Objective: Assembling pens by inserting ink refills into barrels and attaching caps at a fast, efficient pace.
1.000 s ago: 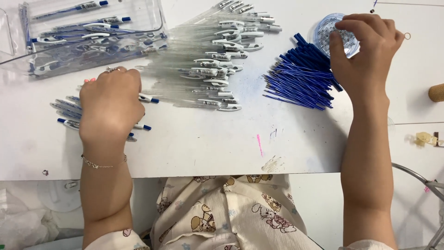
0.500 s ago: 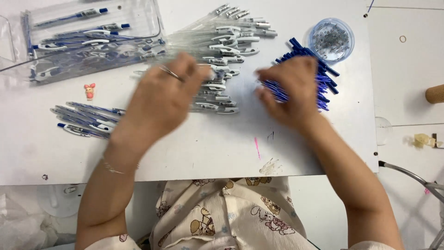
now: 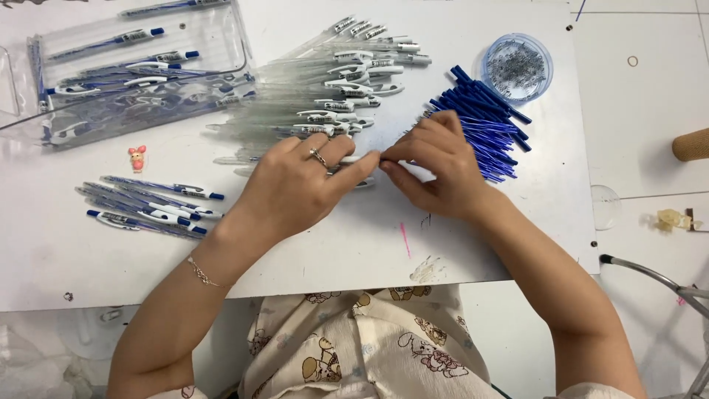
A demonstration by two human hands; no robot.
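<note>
My left hand (image 3: pixel 295 185) and my right hand (image 3: pixel 436 166) meet at the middle of the white table (image 3: pixel 473 236). Their fingertips pinch one clear pen barrel (image 3: pixel 354 159) between them, at the near edge of the pile of clear pen barrels (image 3: pixel 332 96). My right hand lies against the heap of blue ink refills (image 3: pixel 484 122). What the right fingers hold besides the barrel is hidden. A round clear dish of small metal springs (image 3: pixel 517 68) stands beyond the refills.
A small pile of finished blue-and-white pens (image 3: pixel 148 207) lies at the left. A clear plastic box (image 3: pixel 133 74) with more pens sits at the back left. A tiny pink figure (image 3: pixel 137 157) lies between them. A cork-coloured cylinder (image 3: pixel 690 144) pokes in at the right edge.
My left hand has left the finished pens and come to the barrel pile. My right hand has come back from the spring dish, past the refills. Both now meet on one barrel.
</note>
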